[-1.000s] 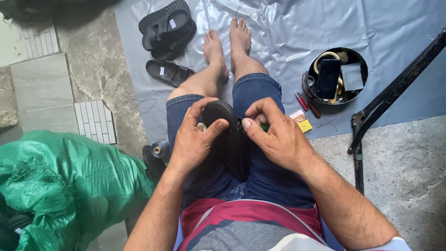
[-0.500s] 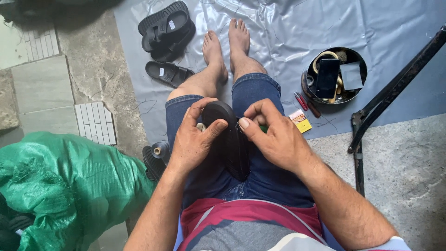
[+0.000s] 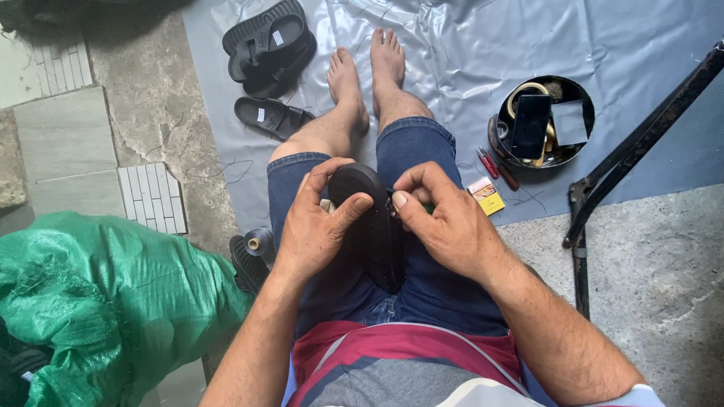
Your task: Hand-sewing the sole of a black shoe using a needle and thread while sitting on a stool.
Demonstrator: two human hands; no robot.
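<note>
Since the earlier frames little has shifted: right-hand fingertips have drawn slightly closer along the sole's edge, left grip unchanged.

Item 1. Green woven sack [image 3: 113, 301], at 8 o'clock, crumpled, on the stone floor.

Item 2. Black shoe sole [image 3: 375, 226], centre, resting on edge on the lap over blue denim shorts, ridged underside facing right.

Item 3. Left hand [image 3: 317, 226], clasped round the sole from the left, thumb laid across its upper end.

Item 4. Right hand [image 3: 445, 222], at the sole's right edge, thumb and forefinger pinched together on a small item there; what it is cannot be told. A bit of green shows behind the fingers.

Item 5. Thread spool [image 3: 256, 243], at 9 o'clock, just beside the left thigh.

Item 6. Small yellow box [image 3: 486, 197], at 2 o'clock, on the grey plastic sheet [image 3: 452, 53]; red-handled tool [image 3: 489, 162] just beyond it.

Item 7. Round black tin [image 3: 577, 147], at 2 o'clock, holding a dark phone, a grey card and coiled cord.

Item 8. Black metal stand [image 3: 641, 143], at 3 o'clock, slanting to the upper right edge.

Item 9. Black sandals [image 3: 268, 41], at 11 o'clock, stacked; a single one [image 3: 271, 117] nearer.
</note>
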